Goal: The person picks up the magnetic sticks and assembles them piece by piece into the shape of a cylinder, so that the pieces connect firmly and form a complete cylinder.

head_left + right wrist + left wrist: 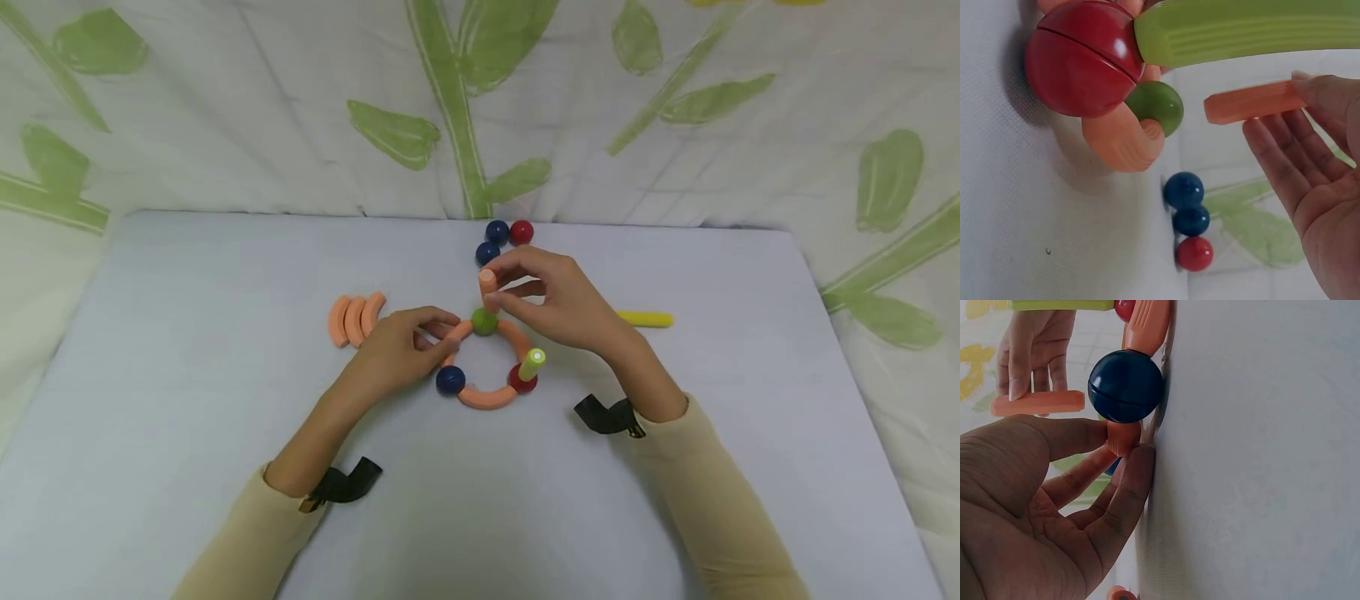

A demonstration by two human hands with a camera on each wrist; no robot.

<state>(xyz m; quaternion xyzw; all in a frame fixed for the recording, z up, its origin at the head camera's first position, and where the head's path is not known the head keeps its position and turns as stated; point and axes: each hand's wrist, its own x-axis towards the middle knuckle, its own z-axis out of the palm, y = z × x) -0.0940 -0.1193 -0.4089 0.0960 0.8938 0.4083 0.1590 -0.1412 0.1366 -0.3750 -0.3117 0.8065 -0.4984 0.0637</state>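
Note:
My right hand (555,296) pinches a short orange rod (1254,102), held upright over the green ball (484,322); a gap shows between rod and ball in the right wrist view. The fingers and thumb of my left hand (401,346) pinch a curved orange stick (1124,437) at the left of a ring on the table. That ring joins curved orange sticks, the green ball, a blue ball (451,381) and a red ball (522,378). From the red ball a light green rod (533,363) stands up.
Several curved orange sticks (354,321) lie side by side left of the ring. Two blue balls (487,253) and a red ball (521,232) sit near the table's far edge. A yellow rod (647,319) lies partly behind my right wrist.

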